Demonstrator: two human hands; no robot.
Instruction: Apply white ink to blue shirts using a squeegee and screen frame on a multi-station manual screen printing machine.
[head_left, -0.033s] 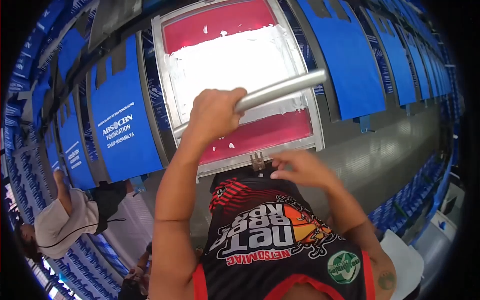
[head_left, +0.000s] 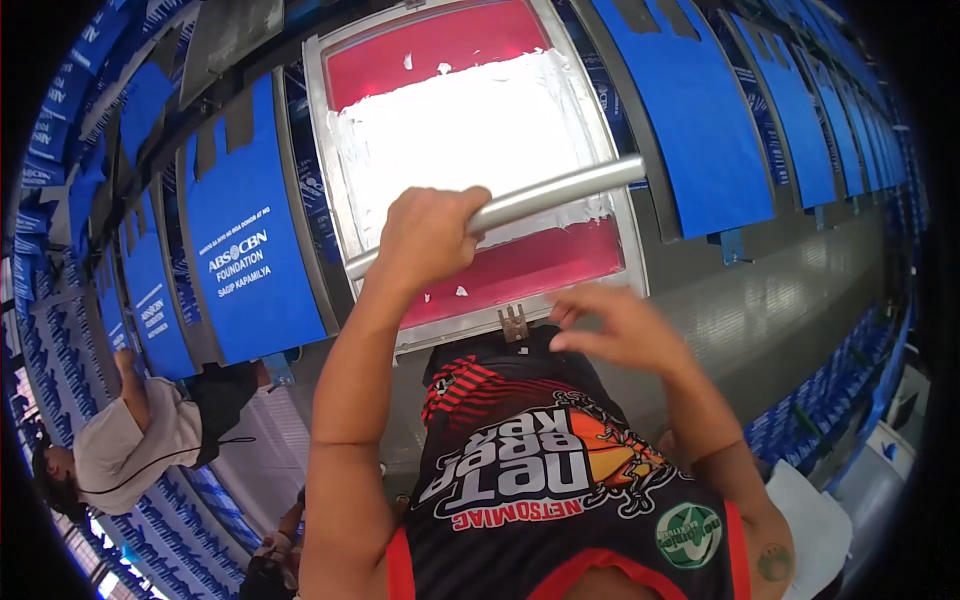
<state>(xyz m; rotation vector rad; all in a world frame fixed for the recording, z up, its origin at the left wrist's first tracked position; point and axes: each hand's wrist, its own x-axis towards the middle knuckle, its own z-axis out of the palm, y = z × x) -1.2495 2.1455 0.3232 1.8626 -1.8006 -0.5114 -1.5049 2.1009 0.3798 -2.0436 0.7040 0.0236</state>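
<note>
My left hand point(head_left: 435, 235) is closed around a silver bar-shaped squeegee point(head_left: 570, 187), which lies slanted across a printing screen with its right end higher in view. The screen has a metal frame point(head_left: 450, 334), pink-red mesh point(head_left: 540, 268) and a broad coat of white ink point(head_left: 450, 130). Below the bar, white flecks dot the mesh. My right hand point(head_left: 625, 328) hovers by the frame's near edge, fingers loosely bent and apart, holding nothing. Close to it, a small metal bracket point(head_left: 512, 322) sits at the middle of that edge.
Blue fabric pieces with cutouts lie on dark boards on both sides, such as a right one point(head_left: 690, 120) and a printed left one point(head_left: 250, 250). A person in a light shirt point(head_left: 140, 450) is at lower left. A white chair point(head_left: 810, 515) is behind me at right.
My right hand has shifted slightly to the right and up, away from the bracket. My left hand keeps its hold on the squeegee, whose right end sits marginally lower.
</note>
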